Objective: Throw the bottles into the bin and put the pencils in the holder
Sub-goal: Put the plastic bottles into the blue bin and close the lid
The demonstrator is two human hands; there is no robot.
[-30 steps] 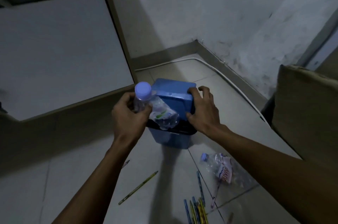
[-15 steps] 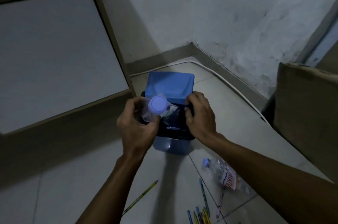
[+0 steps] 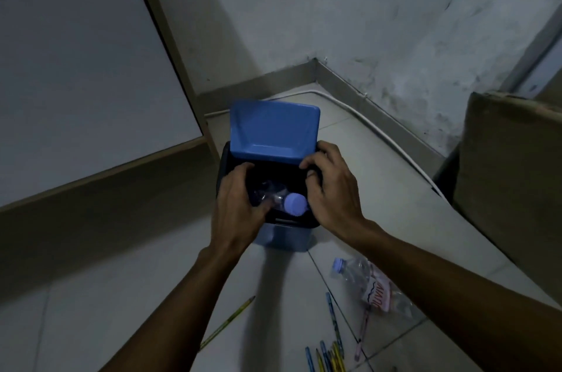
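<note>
- Small blue plastic bin point(image 3: 282, 239) with a black rim, at frame centre on the pale tiled floor point(image 3: 91, 304), near a room corner.
- Blue hinged lid point(image 3: 273, 130) tilted up and back, leaving the dark mouth open toward the lower frame.
- Left hand point(image 3: 240, 207) over the bin's left rim, fingers curled down into the mouth against a crumpled clear plastic bottle point(image 3: 273, 198); full clamp or mere touch: cannot tell.
- Bottle's pale blue cap point(image 3: 295, 203) pointing up, close to the bin's near rim; bottle body sunk inside the black interior.
- Right hand point(image 3: 331, 192) clasped on the bin's right rim, fingers hooked over the edge beside the lid hinge.
- Second clear bottle with a red-and-white label point(image 3: 369, 283) lying on its side on the floor, lower right of the bin, partly hidden by the right forearm.
- Single yellow-green pencil point(image 3: 228, 323) lying alone, lower centre-left.
- Cluster of blue and yellow pencils point(image 3: 330, 356) at the bottom edge, with one blue pencil point(image 3: 334, 320) and one pink pencil point(image 3: 363, 332) just above.
- Large white framed panel point(image 3: 76, 67) leaning at upper left, its lower edge just left of the bin.
- Tan cushioned piece point(image 3: 511, 183) along the right edge.
- Open tiled floor at lower left and behind the bin toward the corner.
</note>
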